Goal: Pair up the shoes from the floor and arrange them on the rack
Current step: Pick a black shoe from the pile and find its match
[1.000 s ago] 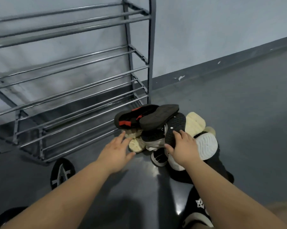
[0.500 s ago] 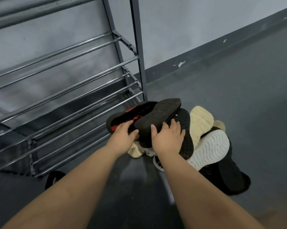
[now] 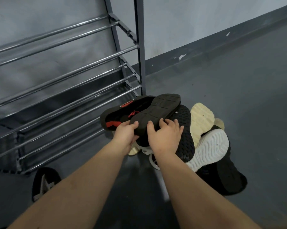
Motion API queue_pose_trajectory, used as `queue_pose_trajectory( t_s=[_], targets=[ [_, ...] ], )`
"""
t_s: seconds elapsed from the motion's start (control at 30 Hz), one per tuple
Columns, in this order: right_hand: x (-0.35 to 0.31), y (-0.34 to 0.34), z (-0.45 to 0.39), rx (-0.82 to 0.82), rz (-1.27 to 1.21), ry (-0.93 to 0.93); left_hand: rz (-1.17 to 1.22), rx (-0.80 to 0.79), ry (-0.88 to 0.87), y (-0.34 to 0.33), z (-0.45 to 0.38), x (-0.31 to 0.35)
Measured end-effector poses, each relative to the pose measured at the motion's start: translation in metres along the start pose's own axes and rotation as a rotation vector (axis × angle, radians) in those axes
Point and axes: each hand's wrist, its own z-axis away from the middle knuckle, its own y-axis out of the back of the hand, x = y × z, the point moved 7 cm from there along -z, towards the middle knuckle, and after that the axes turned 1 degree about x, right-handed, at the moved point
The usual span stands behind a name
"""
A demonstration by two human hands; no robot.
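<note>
1. Floor (image 3: pixel 238 90) stretches bare and grey to the right of the pile, as far as the dark skirting along the wall.
2. Rack (image 3: pixel 140 47) stands at left, its metal rails running out of frame; its right post rises just behind the shoe pile.
3. Shoe pile (image 3: pixel 205 146) lies on the floor at the rack's right foot, mostly soles up; the uppers underneath are hard to make out.
4. Black shoe (image 3: pixel 157 111) lies sole-up on top of the pile, beside a black and red shoe (image 3: pixel 118 116).
5. Left hand (image 3: pixel 125 135) pinches its near end, thumb on the sole.
6. Right hand (image 3: pixel 166 135) grips it with curled fingers.
7. Another dark shoe (image 3: pixel 45 182) lies apart at lower left, partly behind the forearm.
</note>
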Motion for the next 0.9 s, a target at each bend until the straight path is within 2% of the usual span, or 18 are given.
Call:
queue_pose_trajectory(
  t_s=[0.1,0.2,0.27,0.33,0.47,0.57,0.63,0.7,0.77,0.9],
  targets=[
    [-0.002,0.009,0.009,0.052,-0.052,0.047,0.043,-0.004,-0.047,0.008,0.013,0.004],
    [-0.012,0.013,0.024,0.039,-0.115,0.093,0.113,0.006,-0.055,0.022,0.033,0.005],
    [-0.018,0.016,0.035,0.011,-0.218,0.059,0.132,0.024,-0.057,0.035,0.05,0.006],
    [-0.019,0.01,0.044,-0.061,-0.383,-0.068,0.107,0.042,-0.083,0.052,0.065,0.009],
    [-0.03,-0.02,0.081,-0.292,-0.863,-0.463,-0.101,0.071,-0.23,0.094,0.1,0.024],
    [-0.051,-0.034,0.12,-0.479,-1.102,-0.605,-0.297,0.091,-0.35,0.123,0.134,0.035],
    [-0.066,-0.039,0.143,-0.631,-1.107,-0.61,-0.309,0.082,-0.366,0.141,0.153,0.033],
    [-0.076,-0.042,0.163,-0.786,-0.99,-0.579,-0.316,0.086,-0.388,0.158,0.169,0.028],
    [-0.075,-0.045,0.177,-0.835,-0.839,-0.58,-0.437,0.129,-0.458,0.174,0.18,0.025],
    [-0.069,-0.056,0.2,-0.906,-0.823,-0.65,-0.689,0.147,-0.634,0.182,0.203,0.027]
  ],
)
